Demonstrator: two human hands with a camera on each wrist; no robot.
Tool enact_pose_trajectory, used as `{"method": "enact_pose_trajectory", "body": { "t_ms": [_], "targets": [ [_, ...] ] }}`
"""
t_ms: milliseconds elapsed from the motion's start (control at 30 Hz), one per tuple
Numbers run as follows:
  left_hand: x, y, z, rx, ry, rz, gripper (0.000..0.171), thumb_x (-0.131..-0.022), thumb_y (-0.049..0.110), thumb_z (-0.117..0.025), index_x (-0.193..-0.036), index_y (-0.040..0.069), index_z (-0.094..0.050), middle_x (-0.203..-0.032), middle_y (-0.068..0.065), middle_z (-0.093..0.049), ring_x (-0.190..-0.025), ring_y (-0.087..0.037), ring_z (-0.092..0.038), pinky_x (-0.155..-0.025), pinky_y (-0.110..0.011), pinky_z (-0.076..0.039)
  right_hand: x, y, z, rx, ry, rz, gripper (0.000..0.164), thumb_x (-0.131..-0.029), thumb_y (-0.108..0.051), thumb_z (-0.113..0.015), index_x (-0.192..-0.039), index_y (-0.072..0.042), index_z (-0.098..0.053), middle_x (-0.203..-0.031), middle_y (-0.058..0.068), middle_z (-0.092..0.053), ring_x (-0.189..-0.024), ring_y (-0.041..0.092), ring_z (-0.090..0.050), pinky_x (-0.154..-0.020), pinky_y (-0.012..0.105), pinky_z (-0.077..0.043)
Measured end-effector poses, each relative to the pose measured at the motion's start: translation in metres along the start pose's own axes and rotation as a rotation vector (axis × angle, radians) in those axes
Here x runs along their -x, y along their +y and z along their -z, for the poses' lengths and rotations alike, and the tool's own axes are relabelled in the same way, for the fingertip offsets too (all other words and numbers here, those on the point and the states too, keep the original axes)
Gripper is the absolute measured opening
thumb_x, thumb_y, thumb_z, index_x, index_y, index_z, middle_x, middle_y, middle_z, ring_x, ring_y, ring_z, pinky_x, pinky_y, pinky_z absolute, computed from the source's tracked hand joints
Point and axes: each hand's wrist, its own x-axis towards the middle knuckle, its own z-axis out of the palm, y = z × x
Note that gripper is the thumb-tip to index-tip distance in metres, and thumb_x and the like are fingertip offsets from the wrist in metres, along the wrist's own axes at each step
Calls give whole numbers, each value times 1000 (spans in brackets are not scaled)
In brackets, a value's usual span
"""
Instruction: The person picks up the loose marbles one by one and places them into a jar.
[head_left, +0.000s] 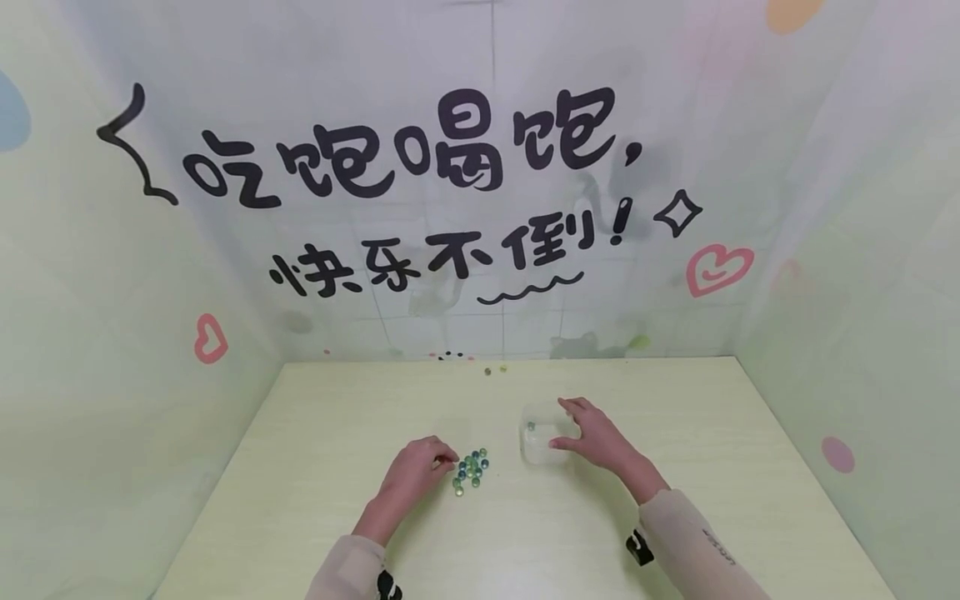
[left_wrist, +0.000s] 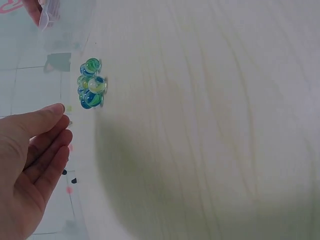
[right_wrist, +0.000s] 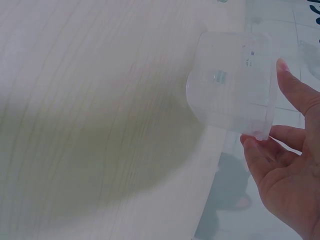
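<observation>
Several blue and green glass marbles (head_left: 472, 468) lie clustered on the table; the left wrist view shows the same group of marbles (left_wrist: 93, 90). Just left of them is my left hand (head_left: 414, 473), its thumb and fingers loosely bent, tips near each other. No marble shows between those fingertips in the left wrist view. My right hand (head_left: 596, 437) holds a clear plastic container (head_left: 534, 458) by its right side, fingers on the far side and thumb on the near one. Inside the container is one marble (head_left: 531, 426), which appears as a blue-green patch in the right wrist view.
Two more marbles lie near the table's back edge, a dark marble (head_left: 487, 372) and a yellowish marble (head_left: 503, 368). The pale wooden table (head_left: 330, 417) is enclosed at the back and both sides by printed walls (head_left: 450, 325).
</observation>
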Motion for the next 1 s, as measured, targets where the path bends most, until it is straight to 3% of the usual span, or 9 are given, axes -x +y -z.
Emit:
{"method": "enact_pose_trajectory", "body": {
  "t_ms": [333,567,1000],
  "targets": [
    [14,-9,-7,40,-40,-2,8,-84,14,-78,-92,15,-78,-88,4,-71,-80,-10,-65,-72,-25,-57,2,-2,-7,-41,-11,-37,78,-86,-28,-78,-146,6,-42,-141,24,-50,-116,38,-58,-95,53,-52],
    [21,-11,-12,44,-28,9,8,-82,12,-78,-89,17,-78,-86,5,-71,-78,-9,-65,-71,-24,-57,4,-3,-10,-43,1,-36,78,-85,-28,-79,-145,6,-43,-139,25,-50,-115,38,-58,-95,53,-52],
    [11,-11,-15,49,-31,-7,9,-80,16,-80,-89,16,-77,-87,4,-71,-80,-10,-65,-74,-28,-58,3,-6,1,-34,14,-18,77,-86,-26,-78,-144,9,-43,-138,28,-50,-113,40,-58,-95,55,-52]
  ]
}}
